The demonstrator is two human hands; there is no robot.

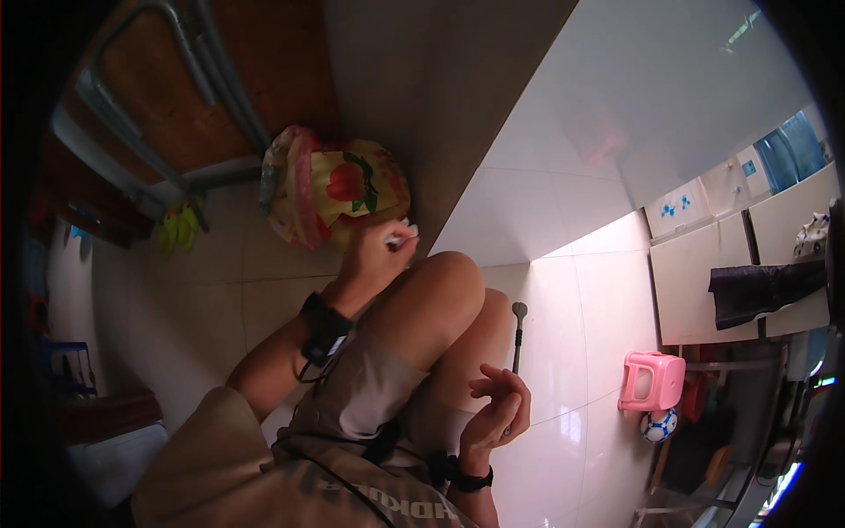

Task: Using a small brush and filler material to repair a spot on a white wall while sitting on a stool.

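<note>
My left hand (380, 253) is closed around a small crumpled-looking white thing (405, 233), mostly hidden by the fingers. It is held beyond my left knee, just in front of a yellow and red plastic bag (308, 189) printed with a red fruit. On the right, my right hand (502, 412) is beside my thigh, its fingers partly curled around a long slim dark tool with a rounded head, which looks like a wrench (518, 339). The tool's head points away from me, over the tiled floor. My bent knees fill the space between both hands.
A large glossy grey panel (607, 114) rises just beyond my knees. Metal folding frames (132, 123) lean at the far left, near green bananas (180, 229). A pink stool (653, 381) and a blue-and-white ball (658, 426) are on the right, by pale cabinets (704, 295).
</note>
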